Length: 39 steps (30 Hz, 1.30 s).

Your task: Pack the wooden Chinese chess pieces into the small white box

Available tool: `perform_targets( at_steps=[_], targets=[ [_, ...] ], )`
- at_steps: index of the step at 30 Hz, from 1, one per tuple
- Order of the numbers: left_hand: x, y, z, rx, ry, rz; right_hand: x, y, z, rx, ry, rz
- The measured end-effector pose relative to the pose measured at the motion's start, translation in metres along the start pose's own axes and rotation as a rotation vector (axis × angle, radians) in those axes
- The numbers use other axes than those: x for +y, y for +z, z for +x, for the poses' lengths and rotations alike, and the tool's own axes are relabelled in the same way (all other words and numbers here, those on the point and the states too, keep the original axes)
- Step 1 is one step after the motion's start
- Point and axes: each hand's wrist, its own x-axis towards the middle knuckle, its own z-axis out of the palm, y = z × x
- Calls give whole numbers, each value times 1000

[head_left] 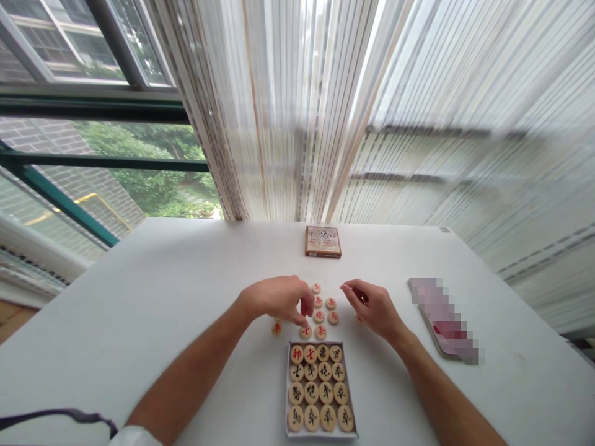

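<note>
My left hand (pixel 283 298) reaches over loose red-marked xiangqi pieces on the table. Its thumb and fingers are apart, and the thumb tip is at the edge of one round wooden piece (pixel 305 332). To the right, my right hand (pixel 372 305) is closed, fingers curled and thumb drawn in; whatever it may hold is hidden. Another piece is partly covered beneath it. Several loose pieces, such as a red horse piece (pixel 333 317), lie between the hands. Just nearer to me sits an open box (pixel 288 390) with rows of pieces, mostly black-marked, two red in its far row.
A flat printed box (pixel 323 241) lies near the far edge of the white table (pixel 209 266). On the right is a blurred-out phone-shaped object (pixel 444 322). String curtains (pixel 297 124) hang behind the table, beside an open window at left.
</note>
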Motion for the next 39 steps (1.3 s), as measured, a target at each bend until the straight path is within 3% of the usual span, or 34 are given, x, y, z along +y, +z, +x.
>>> perform_targets(
  at_steps=[8,17,30,39],
  targets=[
    [19,9,-4,-73,-29,47,-4,5,-2,-52,-44,7],
    [5,4,4,-82,-89,149,0,0,-2,-5,-20,-2],
    [6,22,12,-93,-94,171,7,-7,0,82,-1,-47],
    [8,16,10,-75,-92,176,8,-10,0,104,4,-60]
  ],
)
